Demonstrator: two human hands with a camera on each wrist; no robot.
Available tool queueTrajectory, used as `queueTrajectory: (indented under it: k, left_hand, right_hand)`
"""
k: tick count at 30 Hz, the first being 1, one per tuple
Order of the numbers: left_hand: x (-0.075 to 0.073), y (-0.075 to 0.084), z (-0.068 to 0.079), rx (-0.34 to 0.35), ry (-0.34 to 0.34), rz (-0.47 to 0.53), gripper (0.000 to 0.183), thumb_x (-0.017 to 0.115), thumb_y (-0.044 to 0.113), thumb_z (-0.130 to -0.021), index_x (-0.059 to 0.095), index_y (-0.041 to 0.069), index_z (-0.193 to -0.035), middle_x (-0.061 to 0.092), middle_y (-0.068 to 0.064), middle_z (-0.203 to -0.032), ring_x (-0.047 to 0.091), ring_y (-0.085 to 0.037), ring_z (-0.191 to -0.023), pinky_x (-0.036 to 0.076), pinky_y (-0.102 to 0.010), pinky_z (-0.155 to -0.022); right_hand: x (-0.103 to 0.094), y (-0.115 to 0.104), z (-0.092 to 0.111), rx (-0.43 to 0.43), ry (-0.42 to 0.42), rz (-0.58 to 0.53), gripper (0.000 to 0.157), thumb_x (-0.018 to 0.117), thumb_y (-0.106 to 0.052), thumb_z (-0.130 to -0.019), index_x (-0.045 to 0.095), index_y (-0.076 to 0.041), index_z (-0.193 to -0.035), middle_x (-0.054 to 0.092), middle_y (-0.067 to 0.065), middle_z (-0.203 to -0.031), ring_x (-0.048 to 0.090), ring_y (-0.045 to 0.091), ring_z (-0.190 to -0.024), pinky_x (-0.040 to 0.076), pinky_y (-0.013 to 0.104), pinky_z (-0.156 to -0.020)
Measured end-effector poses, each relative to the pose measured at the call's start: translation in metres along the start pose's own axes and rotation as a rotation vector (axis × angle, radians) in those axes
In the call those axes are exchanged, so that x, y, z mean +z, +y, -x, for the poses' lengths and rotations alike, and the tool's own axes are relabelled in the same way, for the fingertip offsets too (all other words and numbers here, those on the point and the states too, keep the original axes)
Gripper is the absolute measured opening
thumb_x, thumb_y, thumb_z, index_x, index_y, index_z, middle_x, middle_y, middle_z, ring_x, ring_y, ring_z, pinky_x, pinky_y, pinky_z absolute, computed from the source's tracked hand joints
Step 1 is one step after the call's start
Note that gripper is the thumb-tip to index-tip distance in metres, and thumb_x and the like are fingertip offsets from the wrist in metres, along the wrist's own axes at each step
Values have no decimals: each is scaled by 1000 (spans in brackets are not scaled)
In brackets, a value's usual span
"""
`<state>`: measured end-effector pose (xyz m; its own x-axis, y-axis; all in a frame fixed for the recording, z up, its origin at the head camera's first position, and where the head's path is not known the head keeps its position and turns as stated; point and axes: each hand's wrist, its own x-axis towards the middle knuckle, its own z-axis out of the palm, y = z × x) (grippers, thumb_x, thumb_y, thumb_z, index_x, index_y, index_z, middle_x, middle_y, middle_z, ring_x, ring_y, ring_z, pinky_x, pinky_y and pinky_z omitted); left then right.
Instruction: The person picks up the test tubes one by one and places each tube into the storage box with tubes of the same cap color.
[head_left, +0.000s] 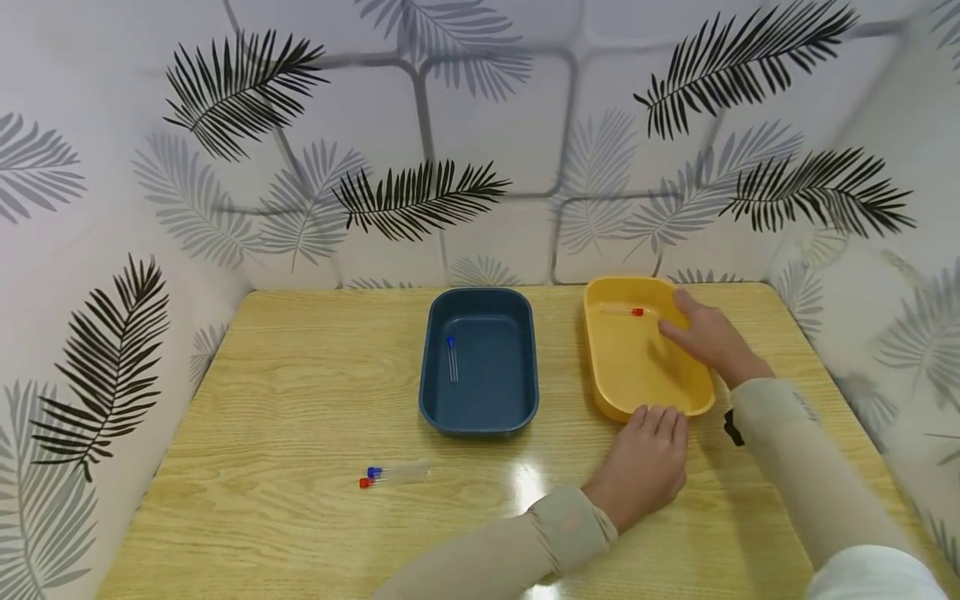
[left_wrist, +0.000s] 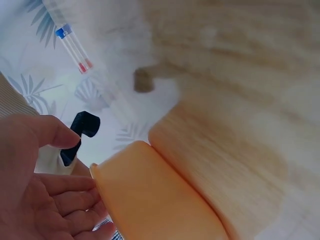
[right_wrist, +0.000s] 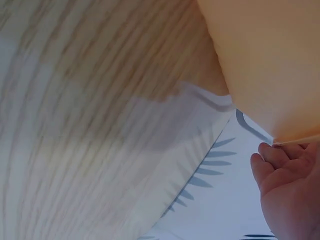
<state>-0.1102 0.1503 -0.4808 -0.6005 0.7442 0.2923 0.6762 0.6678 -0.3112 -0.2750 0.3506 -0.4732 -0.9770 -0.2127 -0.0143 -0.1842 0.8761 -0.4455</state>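
A yellow plastic bin point(head_left: 637, 367) stands at the right of the table, turned at a slant, with a red-capped test tube point(head_left: 637, 312) at its far end. My left hand point(head_left: 643, 467) holds its near rim, fingers hooked over the edge; in the left wrist view the thumb stands apart from the rim. At the right rim is my right hand point(head_left: 712, 337), thumb over the inside and fingers along the outside. The right wrist view shows curled fingertips point(right_wrist: 265, 150) right at the rim. The right thumb is hidden there behind the bin wall.
A dark blue bin point(head_left: 487, 425) stands left of the yellow one, holding a blue-capped tube point(head_left: 452, 360). On the table's front left lie a blue-capped tube point(head_left: 375, 472) and a red-capped tube point(head_left: 367, 482) side by side. Leaf-patterned walls point(head_left: 495, 250) border the wooden table point(head_left: 300, 383).
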Motion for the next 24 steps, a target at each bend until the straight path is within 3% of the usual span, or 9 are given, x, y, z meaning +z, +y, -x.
queueTrajectory:
  k: [8, 15, 24]
  left_hand:
    - [0, 3, 13, -23, -14, -25, 56, 42, 40, -92, 48, 4, -133, 52, -5, -129, 48, -18, -115, 36, -33, -101]
    - [-4, -4, 23, -31, -10, -22, 55, 42, 39, -92, 48, 4, -133, 52, -6, -129, 47, -18, -116, 36, -33, -101]
    - [-2, -9, 34, -50, 41, -6, 54, 46, 38, -89, 52, 4, -130, 55, -6, -126, 49, -18, -114, 37, -33, -100]
  right_hand:
    - [16, -7, -6, -44, 33, -14, 74, 52, -38, -93, 18, 1, -147, 21, 23, -148, 25, 42, -132, 21, 53, -106]
    - [23, -19, -9, -79, 62, -10, 70, 54, -33, -93, 23, 2, -146, 22, 21, -149, 24, 38, -134, 19, 49, -108]
    - [31, -32, -10, -71, 53, -34, 69, 53, -29, -94, 20, 0, -147, 19, 18, -151, 21, 35, -136, 19, 49, -108]
